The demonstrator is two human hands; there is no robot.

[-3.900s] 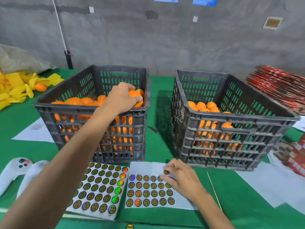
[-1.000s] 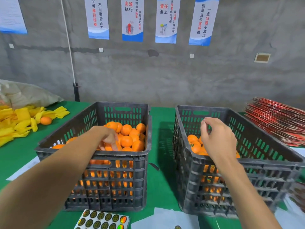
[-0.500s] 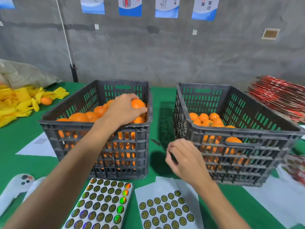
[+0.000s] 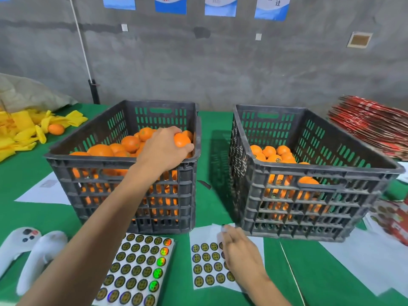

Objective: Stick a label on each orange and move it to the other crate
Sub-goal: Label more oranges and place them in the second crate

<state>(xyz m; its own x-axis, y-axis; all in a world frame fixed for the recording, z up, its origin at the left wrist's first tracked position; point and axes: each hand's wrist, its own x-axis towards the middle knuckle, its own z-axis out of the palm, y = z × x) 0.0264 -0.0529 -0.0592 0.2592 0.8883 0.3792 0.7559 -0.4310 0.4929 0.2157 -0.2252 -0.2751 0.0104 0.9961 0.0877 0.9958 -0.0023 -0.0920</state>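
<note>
Left hand [image 4: 163,149] is up at centre frame, fingers wrapped round an orange [image 4: 181,140] at the near right corner of the left crate [image 4: 123,160], the fruit just above the heap. Right hand [image 4: 240,255] is low, at bottom centre, fingers reaching onto the top of the smaller label sheet [image 4: 206,266]; whether it has a label pinched I cannot tell, the fingertips are blurred. So this one reads as mid-cycle: fruit in hand, label not yet on it. The left crate is heaped nearly to the rim, while the right crate [image 4: 309,173] at centre right holds a lower layer, a few of its oranges showing dark round labels. My call is that a fair share has gone across and the larger share is left. A fuller sheet of labels [image 4: 136,270] lies at bottom left of centre, plenty in stock. All of it sits on a green tabletop [image 4: 216,151], with white papers [image 4: 44,191] scattered, a white controller [image 4: 24,241] at lower left, yellow wrappers [image 4: 19,129] and a stray orange [image 4: 56,129] at left, red flattened cartons [image 4: 371,124] stacked at right. Behind, a bare grey concrete wall [image 4: 220,62] with blue-edged posters [image 4: 170,5] along the top.
</note>
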